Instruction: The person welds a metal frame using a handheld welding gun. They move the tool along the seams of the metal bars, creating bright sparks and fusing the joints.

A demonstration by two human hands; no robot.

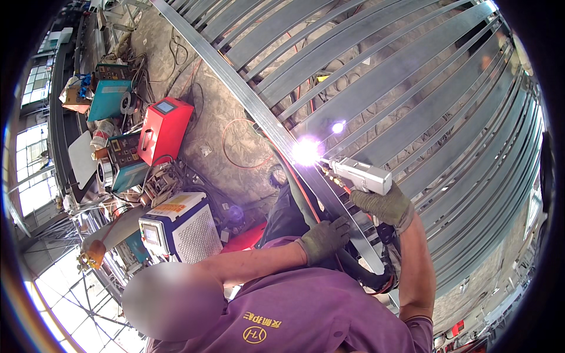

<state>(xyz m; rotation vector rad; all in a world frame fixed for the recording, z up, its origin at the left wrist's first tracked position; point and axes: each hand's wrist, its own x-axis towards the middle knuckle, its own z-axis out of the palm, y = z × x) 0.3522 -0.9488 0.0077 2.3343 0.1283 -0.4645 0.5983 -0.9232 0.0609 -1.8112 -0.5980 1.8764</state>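
My right hand (385, 207), in an olive work glove, is wrapped round a silver handheld welding gun (364, 175). The gun's tip points left at the grey metal rail (259, 112), where a dazzling white-violet glow hides the spot being welded. My left hand (325, 241), gloved as well, lies with fingers stretched out against the rail's near part, beside dark and red hoses. Grey metal slats (376, 112) run off this rail to the upper right, side by side with gaps between them. Cables trail from the gun beneath my right hand.
To the left stand a white-and-blue machine (182, 229) with a small screen and a red machine (166, 130). Teal machines (112, 97) with wire spools stand further left. Hoses and cables (238, 141) lie looped on the concrete floor (218, 76).
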